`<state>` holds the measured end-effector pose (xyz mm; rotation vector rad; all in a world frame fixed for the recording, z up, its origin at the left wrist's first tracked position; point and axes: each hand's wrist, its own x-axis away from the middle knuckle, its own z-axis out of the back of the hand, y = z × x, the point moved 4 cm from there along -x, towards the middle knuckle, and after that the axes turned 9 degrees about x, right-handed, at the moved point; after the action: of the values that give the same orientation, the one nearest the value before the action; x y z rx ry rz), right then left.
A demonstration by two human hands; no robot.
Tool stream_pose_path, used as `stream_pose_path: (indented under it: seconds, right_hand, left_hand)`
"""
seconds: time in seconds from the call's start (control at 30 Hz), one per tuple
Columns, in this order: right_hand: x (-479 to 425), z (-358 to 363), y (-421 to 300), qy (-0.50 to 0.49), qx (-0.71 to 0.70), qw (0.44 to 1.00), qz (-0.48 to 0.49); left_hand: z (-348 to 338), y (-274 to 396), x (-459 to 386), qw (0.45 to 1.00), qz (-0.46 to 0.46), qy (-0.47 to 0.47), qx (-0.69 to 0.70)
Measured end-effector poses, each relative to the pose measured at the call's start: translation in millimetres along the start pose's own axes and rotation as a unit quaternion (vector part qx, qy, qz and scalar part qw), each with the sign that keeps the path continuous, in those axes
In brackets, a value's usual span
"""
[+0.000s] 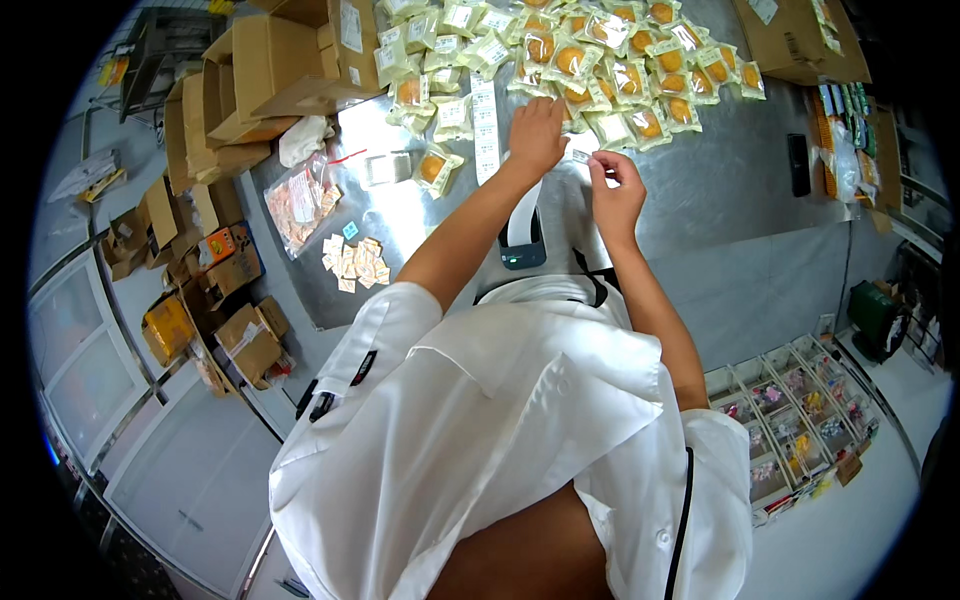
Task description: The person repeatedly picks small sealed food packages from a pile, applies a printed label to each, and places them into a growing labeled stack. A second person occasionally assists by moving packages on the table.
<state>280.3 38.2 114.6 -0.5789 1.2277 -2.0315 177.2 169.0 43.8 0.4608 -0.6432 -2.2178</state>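
My left hand [536, 136] reaches to the near edge of a pile of wrapped round pastries [570, 60], fingers bent down against a packet. Whether it grips that packet is hidden by the fingers. My right hand [619, 187] pinches a small printed label [581, 156] between thumb and fingertips, just right of the left hand. Below my left forearm sits a dark label printer [523, 251] with a white strip coming out of it. A long strip of printed labels [486, 127] lies flat to the left. Packets with labels [453, 118] are grouped at the left of the pile.
Open cardboard boxes [281, 67] stand at the metal table's [720, 202] left edge. Near them lie a clear bag of small sachets [298, 206], loose sachets [356, 262] and a clear plastic tray [388, 168]. A black phone [799, 165] and an orange basket [827, 142] are at the right.
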Motion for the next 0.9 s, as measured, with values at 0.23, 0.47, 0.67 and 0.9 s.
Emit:
stream_pose_path:
  seconds: [0.23, 0.47, 0.67, 0.9]
  right_hand:
    - [-1, 22, 30, -0.004, -0.046, 0.993, -0.105]
    - [3, 0, 27, -0.076, -0.258, 0.923, -0.277]
    - [1, -16, -1, -0.119, -0.265, 0.925, -0.245]
    - [1, -19, -1, -0.071, -0.153, 0.969, -0.183]
  left_hand:
    - [-55, -32, 13, 0.968, 0.196, -0.154, 0.040]
    - [7, 2, 47, 0.535, 0.366, -0.261, 0.715]
    - [9, 10, 60, 0.494, 0.325, -0.250, 0.767]
    - [12, 21, 59, 0.527, 0.328, -0.236, 0.748]
